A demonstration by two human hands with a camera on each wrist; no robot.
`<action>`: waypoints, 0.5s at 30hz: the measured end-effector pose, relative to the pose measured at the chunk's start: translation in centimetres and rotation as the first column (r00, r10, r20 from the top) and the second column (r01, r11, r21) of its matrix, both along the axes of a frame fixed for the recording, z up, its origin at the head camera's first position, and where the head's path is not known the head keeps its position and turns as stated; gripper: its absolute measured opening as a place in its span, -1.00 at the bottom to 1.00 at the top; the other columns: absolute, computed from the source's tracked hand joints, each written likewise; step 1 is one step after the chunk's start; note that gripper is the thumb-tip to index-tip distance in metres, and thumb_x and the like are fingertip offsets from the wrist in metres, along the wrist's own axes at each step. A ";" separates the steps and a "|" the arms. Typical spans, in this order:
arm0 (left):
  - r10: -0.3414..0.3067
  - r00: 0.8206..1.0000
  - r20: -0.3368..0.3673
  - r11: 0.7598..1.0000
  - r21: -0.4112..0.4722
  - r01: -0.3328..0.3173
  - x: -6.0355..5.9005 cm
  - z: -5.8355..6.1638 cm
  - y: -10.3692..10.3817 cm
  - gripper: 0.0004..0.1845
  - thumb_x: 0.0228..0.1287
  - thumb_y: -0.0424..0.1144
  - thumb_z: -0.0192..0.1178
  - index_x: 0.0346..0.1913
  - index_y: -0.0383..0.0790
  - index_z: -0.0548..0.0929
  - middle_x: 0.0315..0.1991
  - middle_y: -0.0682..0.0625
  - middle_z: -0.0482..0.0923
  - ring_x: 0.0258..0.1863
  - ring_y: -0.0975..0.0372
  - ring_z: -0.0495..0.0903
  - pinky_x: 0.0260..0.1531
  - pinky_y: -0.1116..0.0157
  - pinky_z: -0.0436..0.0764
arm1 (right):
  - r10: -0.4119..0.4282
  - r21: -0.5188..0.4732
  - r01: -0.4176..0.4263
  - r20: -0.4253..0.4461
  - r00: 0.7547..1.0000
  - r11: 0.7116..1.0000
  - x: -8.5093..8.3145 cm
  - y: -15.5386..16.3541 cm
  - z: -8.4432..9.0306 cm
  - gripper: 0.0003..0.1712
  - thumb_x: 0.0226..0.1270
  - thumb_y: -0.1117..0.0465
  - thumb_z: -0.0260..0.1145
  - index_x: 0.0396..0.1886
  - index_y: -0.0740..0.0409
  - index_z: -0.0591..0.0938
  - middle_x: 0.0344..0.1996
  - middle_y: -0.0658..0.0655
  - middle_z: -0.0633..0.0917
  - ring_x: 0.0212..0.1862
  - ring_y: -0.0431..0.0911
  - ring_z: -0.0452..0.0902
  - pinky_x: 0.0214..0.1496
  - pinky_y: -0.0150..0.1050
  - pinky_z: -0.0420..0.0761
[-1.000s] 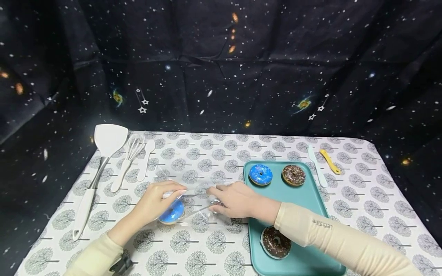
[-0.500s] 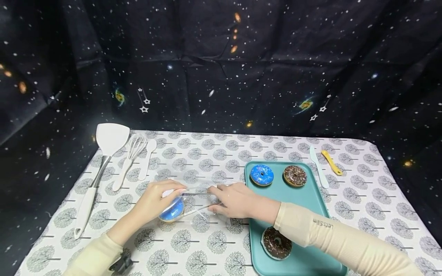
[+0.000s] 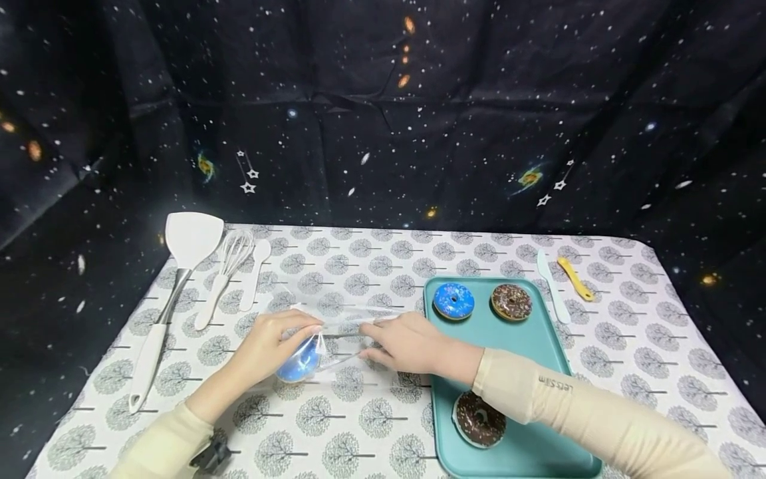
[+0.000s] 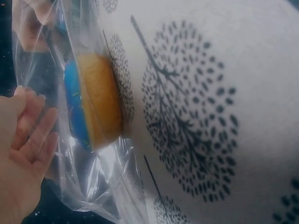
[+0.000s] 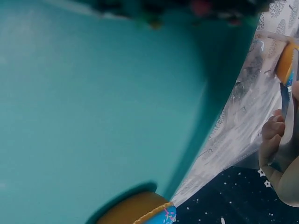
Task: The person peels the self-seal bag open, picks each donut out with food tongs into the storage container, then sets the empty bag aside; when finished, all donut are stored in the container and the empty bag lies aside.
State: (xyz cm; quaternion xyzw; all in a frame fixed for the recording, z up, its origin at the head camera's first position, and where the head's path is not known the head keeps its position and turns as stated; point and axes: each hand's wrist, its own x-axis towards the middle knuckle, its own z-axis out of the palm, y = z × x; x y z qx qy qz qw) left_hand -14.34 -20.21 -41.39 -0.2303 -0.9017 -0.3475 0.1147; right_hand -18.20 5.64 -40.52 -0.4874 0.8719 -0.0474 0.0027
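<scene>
A clear plastic bag [image 3: 335, 313] lies on the cloth with a blue-iced donut [image 3: 299, 364] inside its left end. My left hand [image 3: 272, 342] pinches the bag's film between thumb and forefinger just above that donut; in the left wrist view its other fingers are half bent. The donut [image 4: 98, 100] shows its tan side there through creased film [image 4: 88, 186]. At the bag's mouth, my right hand [image 3: 413, 342] pinches the edge, thumb and forefinger apart across the gap. The right wrist view catches these right fingers [image 5: 273, 130] beside the film.
A teal tray [image 3: 520, 366] on the right, partly under my right forearm, bears a blue donut [image 3: 453, 301] and two chocolate donuts [image 3: 511, 302]. Beyond it lie a pale blue knife [image 3: 552, 286] and a yellow utensil [image 3: 576, 279]. A white turner [image 3: 149, 359], whisk [image 3: 218, 286] and spoon [image 3: 256, 273] lie left.
Both hands stay in nearly the same places. The film by my left fingertips has shifted and shows a bright crease over the donut.
</scene>
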 end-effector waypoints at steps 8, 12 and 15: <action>0.010 1.000 0.002 1.000 0.001 -0.010 0.1 0.1 -0.1 -0.86 0.23 -0.17 0.23 -0.19 -0.05 0.72 -0.19 0.11 0.69 -0.13 0.22 0.65 0.00 0.14 0.60 | 0.047 -0.059 -0.054 -0.112 0.993 0.997 -0.2 -0.1 -0.6 -0.72 0.37 -0.17 0.07 -0.32 -0.10 0.46 -0.69 -0.21 0.40 -0.75 -0.32 0.16 -0.80 -0.50 0.09; 0.029 0.999 0.033 1.000 0.000 -0.029 0.2 0.2 -0.1 -0.84 0.23 -0.16 0.23 -0.18 -0.08 0.72 -0.17 0.09 0.69 -0.11 0.20 0.65 0.04 0.09 0.58 | 0.066 -0.095 -0.084 -0.183 0.981 0.992 0.0 0.2 -0.6 -0.73 0.37 -0.14 0.10 -0.35 -0.08 0.46 -0.66 -0.18 0.42 -0.76 -0.31 0.11 -0.79 -0.50 0.01; 0.049 0.997 0.052 0.999 -0.014 -0.048 0.3 0.2 -0.2 -0.82 0.23 -0.15 0.23 -0.17 -0.10 0.72 -0.16 0.06 0.69 -0.10 0.16 0.64 0.05 0.05 0.56 | 0.070 -0.096 -0.091 -0.200 0.977 0.991 0.2 0.6 -0.2 -0.72 0.35 -0.15 0.12 -0.36 -0.07 0.46 -0.65 -0.17 0.42 -0.75 -0.31 0.08 -0.78 -0.49 -0.02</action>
